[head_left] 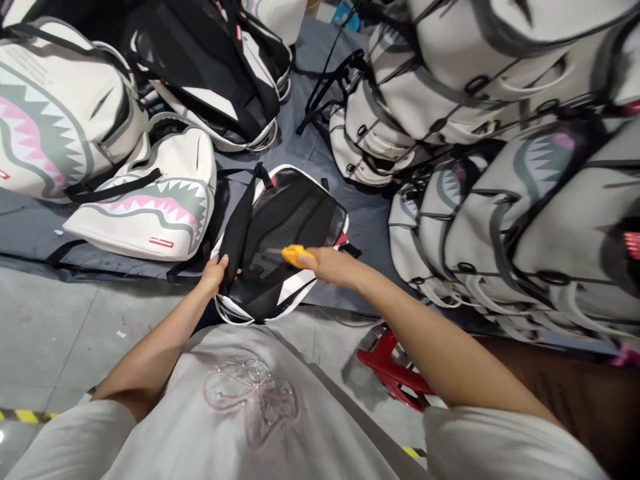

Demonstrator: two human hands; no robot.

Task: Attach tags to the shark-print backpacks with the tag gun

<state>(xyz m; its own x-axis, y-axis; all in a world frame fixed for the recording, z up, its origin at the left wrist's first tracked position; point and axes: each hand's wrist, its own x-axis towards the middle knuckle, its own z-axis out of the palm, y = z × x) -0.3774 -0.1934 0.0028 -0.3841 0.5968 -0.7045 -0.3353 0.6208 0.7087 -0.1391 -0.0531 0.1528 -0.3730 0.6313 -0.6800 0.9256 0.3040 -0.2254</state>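
A white-edged backpack (280, 227) lies with its black padded back and straps facing up, near the front edge of the covered table. My left hand (215, 275) is closed on a black shoulder strap (235, 240) at the bag's left side, its fingertips partly hidden behind it. In my right hand (333, 265) are small yellow-handled scissors (299, 255), their thin metal tip pointing left over the back panel. The tip is too small to show whether it touches the fabric.
White backpacks with a shark-mouth print (150, 207) lie to the left. Another backpack (210, 80) rests black side up behind. Stacked backpacks (480, 220) crowd the right side of the grey-covered table (295, 140). A red stool (390, 363) stands on the floor below.
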